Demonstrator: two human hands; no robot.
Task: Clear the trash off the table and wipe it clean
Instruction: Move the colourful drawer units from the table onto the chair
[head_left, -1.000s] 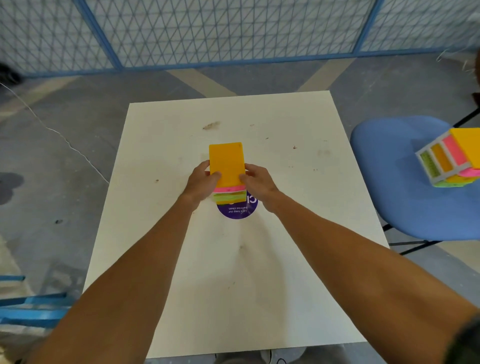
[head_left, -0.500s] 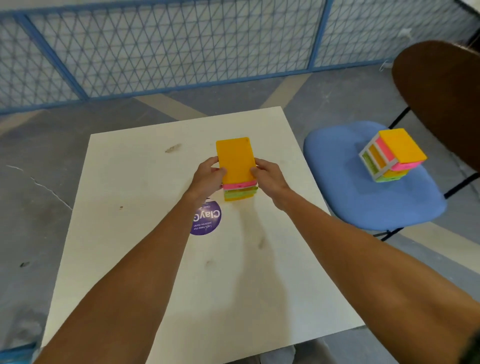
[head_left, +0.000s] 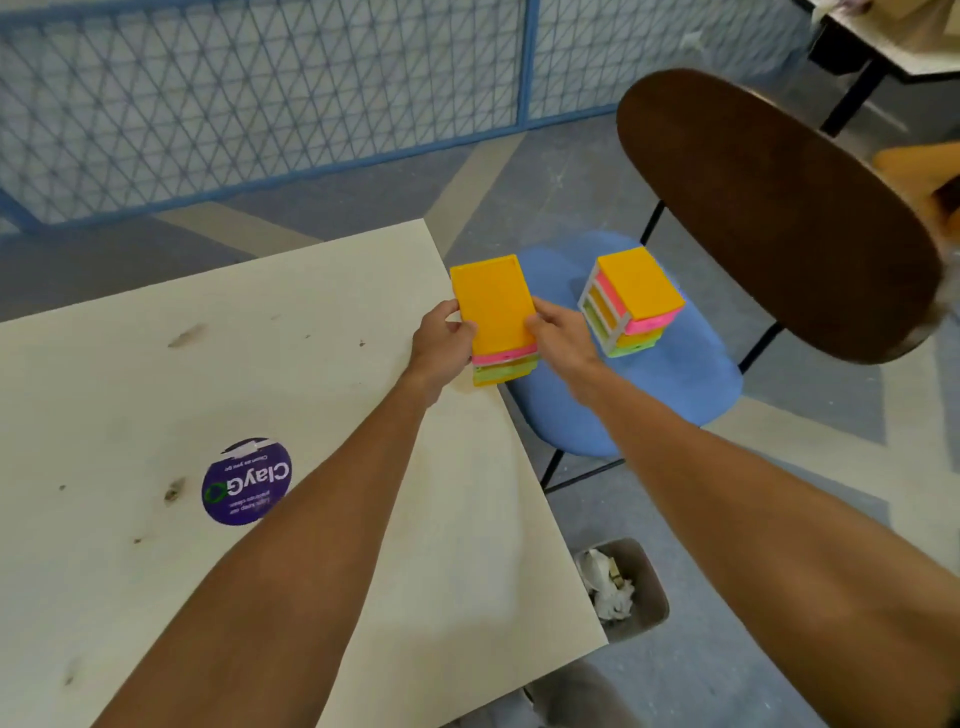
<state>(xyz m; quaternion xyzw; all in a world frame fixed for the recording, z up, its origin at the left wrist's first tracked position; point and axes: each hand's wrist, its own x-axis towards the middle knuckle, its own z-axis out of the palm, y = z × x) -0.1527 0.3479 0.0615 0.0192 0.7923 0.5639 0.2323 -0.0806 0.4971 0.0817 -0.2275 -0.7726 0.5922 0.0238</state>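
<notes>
I hold a small drawer box (head_left: 493, 306) with an orange top and pink, green and yellow layers between both hands. My left hand (head_left: 441, 340) grips its left side and my right hand (head_left: 558, 338) grips its right side. The box hangs over the right edge of the white table (head_left: 156, 405), partly above the blue chair seat (head_left: 675, 384). A second, similar drawer box (head_left: 634, 301) stands on that seat. The table carries brown smudges (head_left: 184, 335) and a round purple sticker (head_left: 247, 480).
A brown chair backrest (head_left: 769, 208) rises behind the blue seat. A grey waste bin (head_left: 621, 584) with crumpled white paper stands on the floor below the table's right edge. A blue wire fence (head_left: 260, 88) runs along the back, and another table (head_left: 893, 47) is at top right.
Both hands have carried the drawer box rightward from over the purple sticker to the table's right edge, toward the blue chair. The view has turned right, and the bin has come into sight.
</notes>
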